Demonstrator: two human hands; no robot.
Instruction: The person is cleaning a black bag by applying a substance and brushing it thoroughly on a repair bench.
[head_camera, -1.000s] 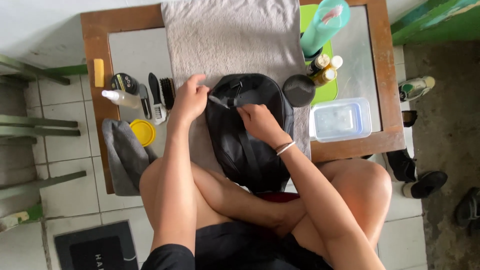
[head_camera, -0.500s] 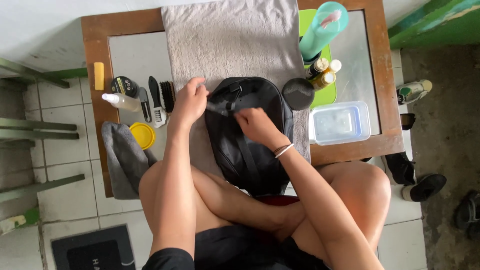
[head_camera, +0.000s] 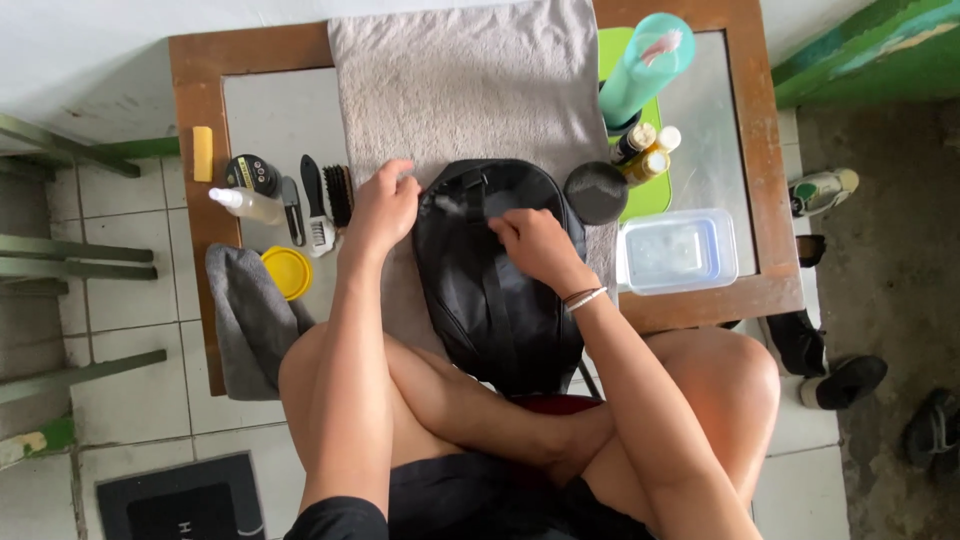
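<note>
- The table (head_camera: 190, 70), wood-framed with a pale top, carries everything; a person sits at its near edge.
- A grey towel (head_camera: 470, 90) runs down the middle of the table, with the black backpack (head_camera: 500, 300) lying on it and hanging over the near edge toward the lap.
- The left hand (head_camera: 382, 208) rests on the backpack's upper left edge, fingers curled loosely; whether it pinches the fabric I cannot tell.
- The right hand (head_camera: 535, 245) lies on the upper front of the backpack, fingers bent as if gripping a strap or zip pull; the grasp itself is hidden.
- To the right stand a clear plastic box (head_camera: 678, 250), a teal bottle (head_camera: 645, 65) and a round dark lid (head_camera: 595, 192); to the left lie brushes (head_camera: 318, 205), a small spray bottle (head_camera: 245, 203) and a yellow lid (head_camera: 287, 272).
- Judging by this, the step in hand is steadying and handling the top of the backpack; a next move would need one hand bracing while the other works.
</note>
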